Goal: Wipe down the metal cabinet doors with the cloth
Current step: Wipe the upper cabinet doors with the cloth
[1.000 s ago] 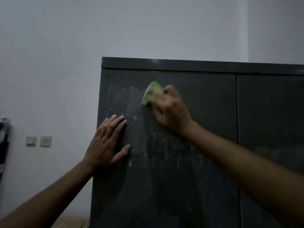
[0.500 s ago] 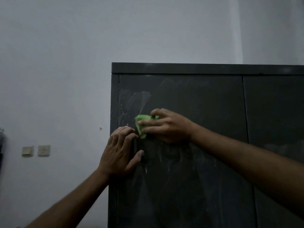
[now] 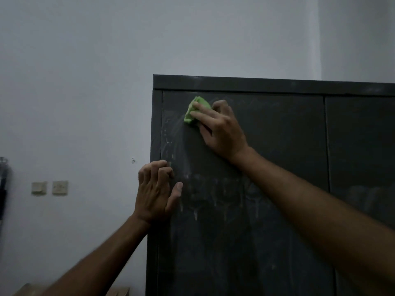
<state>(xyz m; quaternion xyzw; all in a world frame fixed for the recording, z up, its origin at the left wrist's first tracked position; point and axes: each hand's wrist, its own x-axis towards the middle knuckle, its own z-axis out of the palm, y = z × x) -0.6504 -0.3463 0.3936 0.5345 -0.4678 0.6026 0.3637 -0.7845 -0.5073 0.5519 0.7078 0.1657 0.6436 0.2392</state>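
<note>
A dark grey metal cabinet (image 3: 256,84) fills the right half of the view. Its left door (image 3: 267,167) shows pale wet smears and drip marks, and the right door (image 3: 363,146) is partly in view. My right hand (image 3: 220,129) holds a bunched green cloth (image 3: 192,114) against the left door's upper left corner, just under the top rail. My left hand (image 3: 154,193) rests lower down at the door's left edge. Its fingers are bent with the tips on the metal, its thumb lies flat, and it holds nothing.
A pale wall stands behind and to the left of the cabinet, with two wall switches (image 3: 50,187). A dark object (image 3: 3,182) shows at the far left edge. Something light brown (image 3: 119,291) lies low beside the cabinet.
My right hand has swept the cloth from mid-door up to the top left corner. My left hand's fingers have bent from flat to curled, staying at the door's left edge.
</note>
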